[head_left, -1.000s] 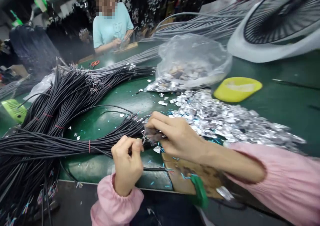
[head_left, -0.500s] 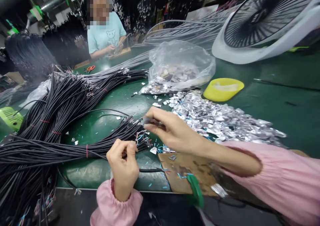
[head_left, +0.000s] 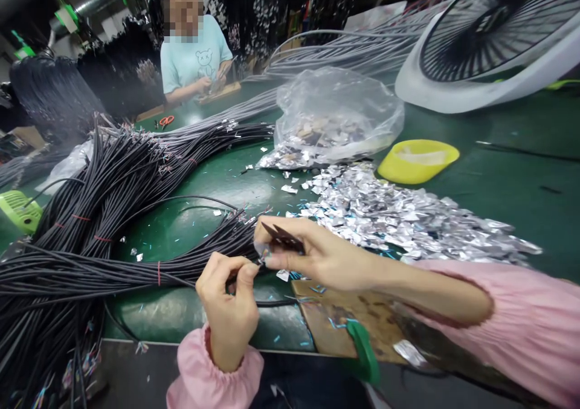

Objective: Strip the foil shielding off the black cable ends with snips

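Observation:
My left hand (head_left: 229,300) is closed in a pinch on the end of a black cable, with a small bit of its wires (head_left: 261,260) poking out past the thumb. Facing it, my right hand (head_left: 312,252) curls around dark snips (head_left: 283,237), their two pointed tips directed to the left. Thumb and fingertips of that hand meet at the wire end, close to the left thumb. Behind both hands lies a bundle of black cables (head_left: 181,268) tied with a red band, its stripped ends partly hidden.
Foil scraps (head_left: 389,215) are heaped at the right, beside a clear plastic bag (head_left: 339,116) and a yellow scoop-like container (head_left: 419,161). A fan (head_left: 480,46) stands behind. A brown board (head_left: 335,318) with a green loop (head_left: 362,348) lies near the table edge. Across the table a person (head_left: 197,58) works.
My right hand has come down and in toward my left hand, meeting it at the cable end. The snips in it now show clearly. My left hand stays nearly in place.

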`<state>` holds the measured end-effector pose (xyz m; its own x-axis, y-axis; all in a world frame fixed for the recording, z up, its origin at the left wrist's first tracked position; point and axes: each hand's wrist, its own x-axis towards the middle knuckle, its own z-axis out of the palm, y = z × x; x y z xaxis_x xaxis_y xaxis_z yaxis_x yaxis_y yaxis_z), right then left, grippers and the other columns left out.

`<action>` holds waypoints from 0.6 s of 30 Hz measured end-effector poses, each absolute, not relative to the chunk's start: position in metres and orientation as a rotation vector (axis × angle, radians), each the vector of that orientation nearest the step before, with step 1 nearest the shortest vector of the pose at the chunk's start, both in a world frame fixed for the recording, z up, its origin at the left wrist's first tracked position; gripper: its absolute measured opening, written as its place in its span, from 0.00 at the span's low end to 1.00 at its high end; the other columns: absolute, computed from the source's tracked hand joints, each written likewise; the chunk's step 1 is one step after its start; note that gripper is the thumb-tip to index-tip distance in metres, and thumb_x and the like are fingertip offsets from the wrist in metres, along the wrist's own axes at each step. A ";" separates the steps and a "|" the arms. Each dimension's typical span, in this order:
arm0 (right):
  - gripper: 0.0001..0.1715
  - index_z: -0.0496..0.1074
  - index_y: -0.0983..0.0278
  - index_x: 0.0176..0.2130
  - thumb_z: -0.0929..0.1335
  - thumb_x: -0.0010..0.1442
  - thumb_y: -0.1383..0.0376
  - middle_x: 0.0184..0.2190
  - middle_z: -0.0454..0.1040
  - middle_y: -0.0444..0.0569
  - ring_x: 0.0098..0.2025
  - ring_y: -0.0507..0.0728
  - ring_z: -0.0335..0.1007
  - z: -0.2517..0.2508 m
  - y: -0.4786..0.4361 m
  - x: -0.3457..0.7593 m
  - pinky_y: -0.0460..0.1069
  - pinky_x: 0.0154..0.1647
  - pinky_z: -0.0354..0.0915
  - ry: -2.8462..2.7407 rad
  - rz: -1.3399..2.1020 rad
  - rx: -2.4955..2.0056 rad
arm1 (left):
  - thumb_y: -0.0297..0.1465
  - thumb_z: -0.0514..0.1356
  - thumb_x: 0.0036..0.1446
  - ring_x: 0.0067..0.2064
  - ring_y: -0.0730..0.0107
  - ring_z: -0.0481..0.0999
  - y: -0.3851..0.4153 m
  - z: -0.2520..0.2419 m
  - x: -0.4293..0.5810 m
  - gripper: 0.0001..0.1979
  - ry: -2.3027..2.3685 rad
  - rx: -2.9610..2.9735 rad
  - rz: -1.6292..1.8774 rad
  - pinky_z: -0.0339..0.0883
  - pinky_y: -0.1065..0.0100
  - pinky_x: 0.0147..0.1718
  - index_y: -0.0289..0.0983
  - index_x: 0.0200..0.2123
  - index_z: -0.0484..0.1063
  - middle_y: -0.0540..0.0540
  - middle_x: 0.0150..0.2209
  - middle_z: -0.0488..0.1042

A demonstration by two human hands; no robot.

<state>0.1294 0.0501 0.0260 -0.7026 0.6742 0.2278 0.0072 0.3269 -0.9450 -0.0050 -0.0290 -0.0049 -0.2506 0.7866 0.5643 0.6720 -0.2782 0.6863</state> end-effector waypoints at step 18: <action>0.08 0.71 0.66 0.30 0.63 0.59 0.71 0.25 0.70 0.46 0.26 0.50 0.64 0.026 0.043 0.136 0.44 0.27 0.60 -2.137 0.692 -0.603 | 0.25 0.51 0.57 0.22 0.77 0.62 -0.031 -0.007 -0.007 0.14 1.869 1.881 1.568 0.55 0.76 0.22 0.36 0.20 0.67 0.52 0.19 0.63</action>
